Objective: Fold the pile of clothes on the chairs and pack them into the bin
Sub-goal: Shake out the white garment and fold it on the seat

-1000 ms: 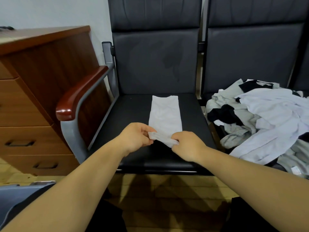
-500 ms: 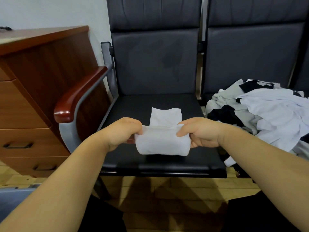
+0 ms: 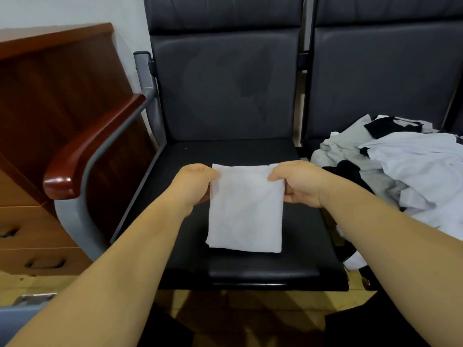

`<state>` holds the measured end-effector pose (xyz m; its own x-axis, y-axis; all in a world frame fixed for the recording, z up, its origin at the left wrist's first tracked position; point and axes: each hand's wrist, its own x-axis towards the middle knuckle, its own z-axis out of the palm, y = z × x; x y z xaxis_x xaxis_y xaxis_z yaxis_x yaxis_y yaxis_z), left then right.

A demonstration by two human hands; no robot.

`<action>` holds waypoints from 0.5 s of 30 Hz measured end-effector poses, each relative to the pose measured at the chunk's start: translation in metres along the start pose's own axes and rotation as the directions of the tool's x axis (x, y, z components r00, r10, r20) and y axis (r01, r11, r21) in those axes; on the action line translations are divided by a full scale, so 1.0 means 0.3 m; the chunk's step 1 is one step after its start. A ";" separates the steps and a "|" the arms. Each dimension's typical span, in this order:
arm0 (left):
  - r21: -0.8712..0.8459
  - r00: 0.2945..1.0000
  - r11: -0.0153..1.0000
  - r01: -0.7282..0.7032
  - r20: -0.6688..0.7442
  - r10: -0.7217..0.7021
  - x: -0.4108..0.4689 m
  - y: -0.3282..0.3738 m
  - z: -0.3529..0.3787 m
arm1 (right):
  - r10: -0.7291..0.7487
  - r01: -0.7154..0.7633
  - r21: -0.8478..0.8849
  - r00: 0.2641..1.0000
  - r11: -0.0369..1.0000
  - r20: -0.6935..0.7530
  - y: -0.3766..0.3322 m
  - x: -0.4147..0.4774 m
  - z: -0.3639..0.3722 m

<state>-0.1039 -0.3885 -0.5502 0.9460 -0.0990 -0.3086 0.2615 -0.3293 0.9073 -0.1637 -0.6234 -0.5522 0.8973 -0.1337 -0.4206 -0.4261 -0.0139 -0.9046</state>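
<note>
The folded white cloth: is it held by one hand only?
No, the left hand and the right hand each pinch one upper corner of the folded white cloth.

We log: pile of clothes [image 3: 413,166] at 3 o'clock runs off frame; left hand [image 3: 194,182] and right hand [image 3: 298,184] bury fingertips behind folded white garment [image 3: 245,209]; grey object [image 3: 12,316] at 8 o'clock cropped, unidentifiable

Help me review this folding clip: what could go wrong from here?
The left hand and right hand pinch only the far corners of the folded white cloth; lifted that way, its layers may fall open. The pile of clothes on the next chair hangs over the seat edge and could slide off.
</note>
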 end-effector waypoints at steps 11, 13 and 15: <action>0.470 0.978 0.879 -0.082 -0.134 0.163 0.293 -0.069 0.105 | -0.126 0.032 -0.314 0.951 0.949 -0.283 0.052 0.275 0.026; 0.561 0.975 0.825 -0.070 -0.135 0.175 0.316 -0.097 0.115 | -0.188 0.033 -0.414 0.922 0.910 -0.340 0.062 0.304 0.026; 0.596 0.982 0.802 -0.036 -0.130 0.140 0.319 -0.095 0.118 | -0.214 0.004 -0.509 0.910 0.861 -0.355 0.062 0.317 0.019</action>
<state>-0.0276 -0.4219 -0.6159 0.9901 -0.0214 -0.1388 0.0619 -0.8206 0.5682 -0.0856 -0.6307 -0.6093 0.8669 -0.4704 -0.1648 -0.4220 -0.5167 -0.7450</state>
